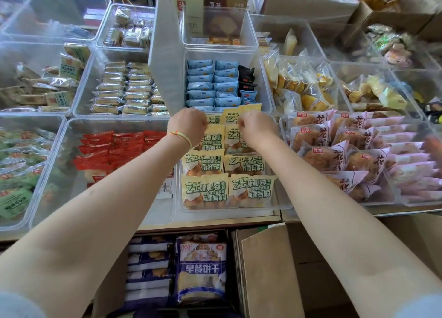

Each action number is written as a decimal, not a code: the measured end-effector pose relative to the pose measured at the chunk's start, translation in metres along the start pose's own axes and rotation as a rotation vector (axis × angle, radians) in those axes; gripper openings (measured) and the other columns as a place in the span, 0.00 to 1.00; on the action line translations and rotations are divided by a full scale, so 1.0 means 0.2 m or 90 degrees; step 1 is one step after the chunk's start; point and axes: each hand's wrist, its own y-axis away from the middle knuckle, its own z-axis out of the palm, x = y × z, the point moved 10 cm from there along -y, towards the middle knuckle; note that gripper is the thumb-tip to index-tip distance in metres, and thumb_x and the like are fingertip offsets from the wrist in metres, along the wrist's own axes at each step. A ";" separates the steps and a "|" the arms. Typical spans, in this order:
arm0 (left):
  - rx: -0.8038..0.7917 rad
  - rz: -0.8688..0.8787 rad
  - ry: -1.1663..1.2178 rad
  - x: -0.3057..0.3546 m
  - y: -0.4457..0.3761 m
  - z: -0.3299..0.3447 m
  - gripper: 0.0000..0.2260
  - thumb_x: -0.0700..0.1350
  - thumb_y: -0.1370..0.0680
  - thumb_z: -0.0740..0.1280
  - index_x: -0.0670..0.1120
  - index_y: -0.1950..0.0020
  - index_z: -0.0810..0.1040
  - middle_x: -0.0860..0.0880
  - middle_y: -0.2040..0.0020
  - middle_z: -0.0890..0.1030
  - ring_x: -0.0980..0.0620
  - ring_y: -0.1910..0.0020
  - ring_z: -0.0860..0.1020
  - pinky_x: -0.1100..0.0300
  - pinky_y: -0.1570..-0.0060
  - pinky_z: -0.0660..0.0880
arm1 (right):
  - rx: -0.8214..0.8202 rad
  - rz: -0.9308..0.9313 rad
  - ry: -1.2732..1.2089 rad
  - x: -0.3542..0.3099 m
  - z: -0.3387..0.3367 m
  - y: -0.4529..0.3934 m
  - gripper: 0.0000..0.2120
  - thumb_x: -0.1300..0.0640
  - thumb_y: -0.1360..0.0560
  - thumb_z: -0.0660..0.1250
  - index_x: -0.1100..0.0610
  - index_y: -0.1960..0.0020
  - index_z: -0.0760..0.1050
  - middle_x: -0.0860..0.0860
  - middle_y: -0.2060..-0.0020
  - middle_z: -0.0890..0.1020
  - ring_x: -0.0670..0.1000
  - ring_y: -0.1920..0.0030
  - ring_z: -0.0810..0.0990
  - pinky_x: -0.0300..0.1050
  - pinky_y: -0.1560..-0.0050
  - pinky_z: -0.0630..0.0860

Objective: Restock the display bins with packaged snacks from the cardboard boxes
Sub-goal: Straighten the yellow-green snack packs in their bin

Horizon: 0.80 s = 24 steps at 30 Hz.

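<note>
Yellow snack packs (226,174) with green lettering fill the clear bin (283,206) at the middle of the shelf's front edge, standing in two rows, and both hands are at the far end of it.

Going from the left: at the front left corner a bin holds green packets (14,186). Next to it, a big clear tub (47,174) has red packets (114,147) piled toward its back. Behind that tub sits a bin of silvery biscuit bars (124,90).

Then the left hand (189,125), a thin cord bracelet (181,137) on its wrist, fingers curled down onto the top edge of a yellow pack in the left row. Just beside it the right hand (257,126) is curled the same way, pinching the top of a pack in the right row. Directly behind the hands is a bin of pale blue packets (211,85).

To the right, touching the yellow packs' bin, another bin holds pink-wrapped pastries (334,150), packed leaning.

Below the shelf's front edge, an open cardboard box (114,281) holds dark blue biscuit bags (201,267), one standing upright facing out. Right of it are plain cardboard flaps (267,274).
</note>
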 end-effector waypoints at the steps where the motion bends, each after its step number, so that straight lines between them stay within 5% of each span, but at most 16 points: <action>1: -0.009 -0.003 0.013 0.00 0.00 0.01 0.11 0.44 0.20 0.62 0.48 0.51 0.85 0.47 0.54 0.83 0.45 0.55 0.80 0.51 0.55 0.81 | -0.004 0.006 -0.012 0.01 0.00 -0.01 0.14 0.68 0.22 0.59 0.55 0.45 0.79 0.54 0.48 0.80 0.56 0.56 0.76 0.45 0.60 0.69; 11: -0.010 0.016 0.105 -0.04 -0.01 0.03 0.09 0.45 0.20 0.65 0.47 0.48 0.85 0.48 0.52 0.85 0.47 0.54 0.81 0.53 0.50 0.79 | -0.024 0.012 -0.146 0.03 0.00 -0.04 0.09 0.62 0.21 0.64 0.55 0.45 0.82 0.54 0.46 0.82 0.56 0.49 0.79 0.45 0.53 0.73; 14: 0.070 0.027 0.191 -0.06 0.07 -0.04 0.12 0.46 0.22 0.69 0.47 0.40 0.82 0.48 0.44 0.83 0.48 0.46 0.80 0.53 0.43 0.77 | 0.013 0.003 -0.211 0.04 -0.04 0.01 0.11 0.59 0.21 0.66 0.56 0.40 0.81 0.53 0.42 0.82 0.55 0.42 0.79 0.44 0.46 0.74; 18: 0.227 -0.039 0.300 -0.22 0.23 -0.12 0.09 0.42 0.22 0.68 0.44 0.44 0.83 0.46 0.50 0.82 0.49 0.53 0.78 0.54 0.48 0.76 | 0.162 -0.016 -0.272 0.06 -0.15 0.11 0.10 0.61 0.22 0.65 0.56 0.43 0.82 0.53 0.44 0.83 0.51 0.45 0.81 0.38 0.48 0.73; 24: 0.110 -0.115 0.339 -0.27 0.14 -0.02 0.13 0.44 0.21 0.63 0.45 0.39 0.81 0.47 0.45 0.79 0.44 0.45 0.77 0.48 0.42 0.75 | 0.187 -0.002 -0.180 0.00 -0.13 -0.02 0.10 0.61 0.21 0.64 0.57 0.43 0.81 0.55 0.43 0.79 0.56 0.38 0.72 0.50 0.42 0.72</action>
